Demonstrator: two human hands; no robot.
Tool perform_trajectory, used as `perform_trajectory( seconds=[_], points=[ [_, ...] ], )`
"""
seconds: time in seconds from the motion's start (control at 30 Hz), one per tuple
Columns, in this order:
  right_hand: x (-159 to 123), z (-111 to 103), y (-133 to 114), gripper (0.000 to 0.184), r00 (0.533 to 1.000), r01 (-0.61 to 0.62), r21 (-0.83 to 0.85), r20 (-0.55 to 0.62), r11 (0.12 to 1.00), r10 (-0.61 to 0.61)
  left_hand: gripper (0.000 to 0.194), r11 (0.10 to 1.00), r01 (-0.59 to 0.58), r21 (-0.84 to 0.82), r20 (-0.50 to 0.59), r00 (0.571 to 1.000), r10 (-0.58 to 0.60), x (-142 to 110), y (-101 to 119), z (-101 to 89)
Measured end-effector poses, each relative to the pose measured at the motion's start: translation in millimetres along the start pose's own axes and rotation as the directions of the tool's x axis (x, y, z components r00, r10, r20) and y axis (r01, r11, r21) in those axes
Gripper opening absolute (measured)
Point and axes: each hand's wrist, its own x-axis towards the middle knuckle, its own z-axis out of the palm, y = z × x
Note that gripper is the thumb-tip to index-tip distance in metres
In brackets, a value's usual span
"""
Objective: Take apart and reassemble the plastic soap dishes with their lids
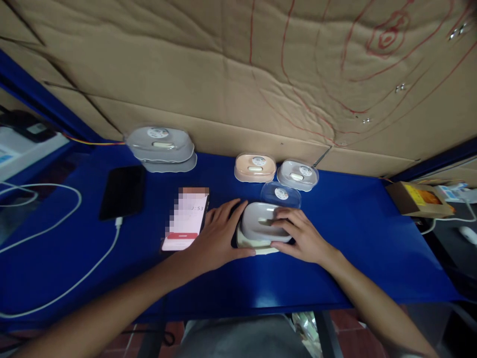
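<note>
Grey and cream oval plastic dishes, which look like soap dishes, are stacked in front of me. The grey dish (257,219) sits over the cream dish (257,244), with a small slot in its middle. My right hand (303,236) grips the grey dish's right side, fingers over the rim and thumb low at the front. My left hand (219,236) curves around the left end of the stack, its thumb along the cream dish's front edge. Just behind lies a clear lid (281,195) with a round white sticker, partly hidden by the grey dish.
Behind stand a lidded peach dish (255,168), a lidded grey dish (298,175) and stacked grey dishes (162,146). Left are a lit phone (186,219), a black device (122,191) and a white cable (100,263). A cardboard box (419,199) stands right; cardboard wall (208,99) behind.
</note>
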Motion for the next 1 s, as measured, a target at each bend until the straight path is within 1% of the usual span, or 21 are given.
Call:
perform_trajectory(
  seconds=[0.07,0.13,0.2,0.27,0.3,0.33,0.37,0.4,0.43,0.47,0.5,0.53,0.6,0.67,0.7,0.77,0.83,0.9,1.0],
  points=[
    [-2,-4,3,0.034,1.000,-0.023,-0.035,-0.023,0.999,0.022,0.089,1.000,0.025,0.017,0.078,0.997,-0.027,-3,0,-5.0],
    [-4,-6,4,0.033,0.999,-0.034,-0.046,-0.019,0.998,0.033,0.072,1.000,0.002,-0.017,0.146,0.989,0.001,-7,0,-13.1],
    [-4,-7,5,0.033,0.999,-0.039,-0.045,-0.001,0.998,0.039,0.052,0.995,-0.001,-0.095,0.188,0.982,0.019,-11,3,-23.5],
    [-4,-8,5,0.035,0.998,-0.048,-0.049,0.026,0.998,0.050,0.030,0.971,0.058,-0.233,0.288,0.958,0.012,-13,8,-35.6],
    [-3,-8,5,0.036,0.997,-0.051,-0.061,0.047,0.997,0.054,0.022,0.939,0.110,-0.326,0.355,0.935,0.014,-13,11,-41.7],
    [-2,-8,5,0.039,0.996,-0.050,-0.078,0.072,0.996,0.056,0.019,0.885,0.168,-0.434,0.417,0.908,0.032,-12,14,-47.6],
    [-1,-8,5,0.042,0.994,-0.044,-0.099,0.098,0.994,0.054,0.021,0.807,0.230,-0.544,0.445,0.895,0.045,-11,17,-52.8],
    [-1,-8,4,0.047,0.992,-0.034,-0.119,0.120,0.992,0.048,0.025,0.708,0.285,-0.646,0.440,0.897,0.040,-9,19,-57.1],
    [0,-9,2,0.052,0.990,-0.018,-0.136,0.138,0.991,0.036,0.028,0.595,0.324,-0.735,0.405,0.914,0.002,-7,21,-60.2],
    [1,-9,0,0.053,0.988,0.001,-0.145,0.150,0.989,0.021,0.030,0.480,0.339,-0.809,0.350,0.934,-0.071,-4,21,-61.9],
    [1,-8,-3,0.052,0.988,0.024,-0.144,0.154,0.989,-0.001,0.030,0.372,0.324,-0.870,0.284,0.946,-0.158,-2,20,-62.3],
    [1,-8,-6,0.049,0.988,0.050,-0.135,0.152,0.990,-0.029,0.030,0.280,0.281,-0.918,0.215,0.945,-0.245,1,19,-61.6],
    [0,-5,-16,0.041,0.986,0.124,-0.106,0.125,0.987,-0.111,0.028,0.149,0.166,-0.975,0.099,0.920,-0.379,7,13,-57.2],
    [-1,-2,-26,0.038,0.978,0.204,-0.101,0.062,0.974,-0.199,0.025,0.082,0.079,-0.993,0.034,0.896,-0.444,11,9,-50.6],
    [-1,0,-30,0.038,0.972,0.236,-0.114,0.030,0.965,-0.234,0.024,0.062,0.060,-0.996,0.026,0.892,-0.451,12,7,-47.0],
    [-1,2,-35,0.039,0.961,0.264,-0.166,-0.035,0.950,-0.273,0.027,0.026,0.058,-0.998,0.041,0.903,-0.427,14,8,-39.7],
    [-1,2,-35,0.039,0.960,0.241,-0.213,-0.090,0.947,-0.264,0.033,-0.008,0.074,-0.997,0.072,0.919,-0.387,14,12,-33.6],
    [-1,2,-33,0.038,0.964,0.221,-0.207,-0.103,0.953,-0.246,0.037,-0.026,0.067,-0.997,0.072,0.921,-0.383,13,16,-30.0],
    [-2,2,-30,0.043,0.960,0.251,-0.182,-0.078,0.951,-0.268,0.039,0.000,0.004,-1.000,0.004,0.898,-0.439,13,17,-29.8]
  ],
)
